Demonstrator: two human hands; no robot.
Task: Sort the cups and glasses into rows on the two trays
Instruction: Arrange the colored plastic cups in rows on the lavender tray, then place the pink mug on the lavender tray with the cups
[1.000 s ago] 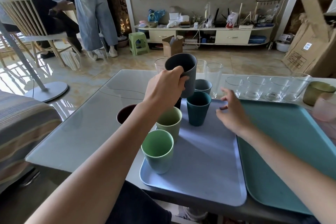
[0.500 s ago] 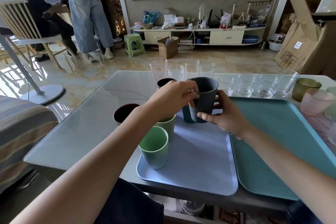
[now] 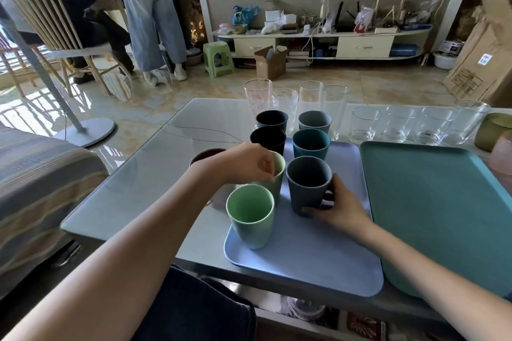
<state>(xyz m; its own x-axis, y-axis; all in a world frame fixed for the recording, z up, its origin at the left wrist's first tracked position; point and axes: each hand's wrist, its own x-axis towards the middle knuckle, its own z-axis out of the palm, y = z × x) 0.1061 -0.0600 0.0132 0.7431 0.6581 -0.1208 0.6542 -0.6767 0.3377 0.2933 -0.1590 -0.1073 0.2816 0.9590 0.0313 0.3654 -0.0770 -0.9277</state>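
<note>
The grey cup (image 3: 308, 185) is clasped low on its right side by the right hand (image 3: 336, 209), thumb at the near base and fingers curled round the far wall. It stands on the lilac tray (image 3: 304, 263), just near of the teal cup (image 3: 310, 143), which heads a right-hand row. The left hand (image 3: 245, 162) is loosely curled over the rim of the pale green cup (image 3: 277, 174); whether that rim is pinched or only touched cannot be told. In front of it stands the mint cup (image 3: 250, 216), at the tray's near left.

For the step to be done well, the grey cup should be settled flat, in line with the teal cup and level with the pale green one, with a small gap kept so rims are not knocked; the fingers should be freed sideways, not dragged.

Half a second ago the grey cup was held aloft between both hands; now it is down on the tray and held by the right hand alone. The left hand has been drawn back to the left row.

The teal tray (image 3: 443, 202) on the right carries nothing visible, and the clear glasses (image 3: 396, 126) are lined up on the tabletop (image 3: 144, 191) beyond it.
</note>
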